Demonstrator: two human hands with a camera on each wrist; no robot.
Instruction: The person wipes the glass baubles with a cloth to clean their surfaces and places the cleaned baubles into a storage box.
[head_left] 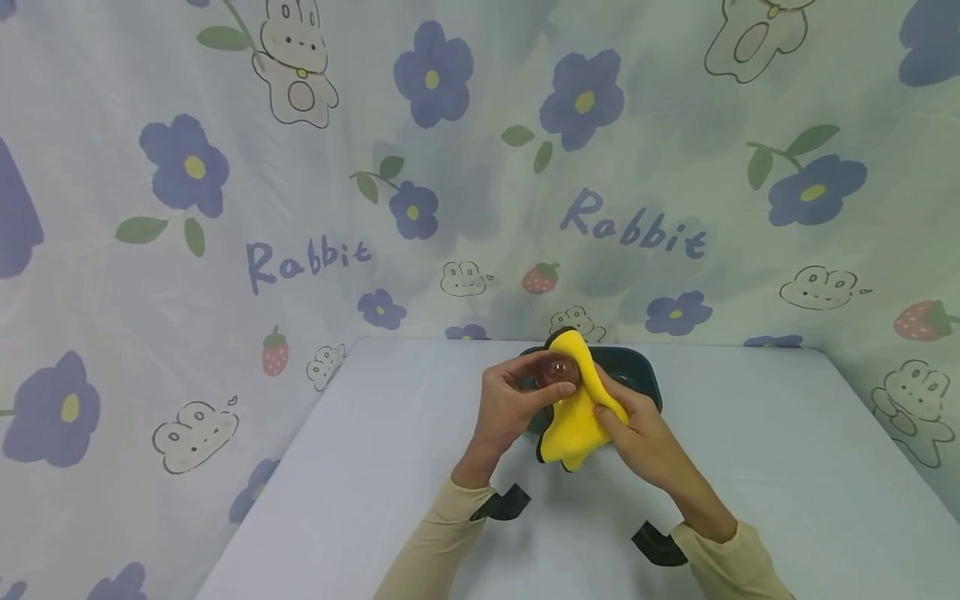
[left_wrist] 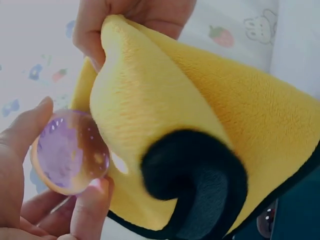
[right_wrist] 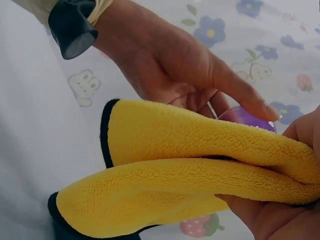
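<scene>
Here we are: left fingers (left_wrist: 90, 215) pinching the glassy ball (left_wrist: 70, 152), right fingers (left_wrist: 90, 30) pinching yellow cloth (left_wrist: 145, 100) at its three o'clock; we'd best rub softly.

Through my head-camera feed I read "Rabbit" twice, in purple handwritten-style letters on the printed backdrop (head_left: 495, 158): the first word (head_left: 309, 262) left of the frame's centre, the second word (head_left: 633, 227) slightly higher, right of centre.
</scene>
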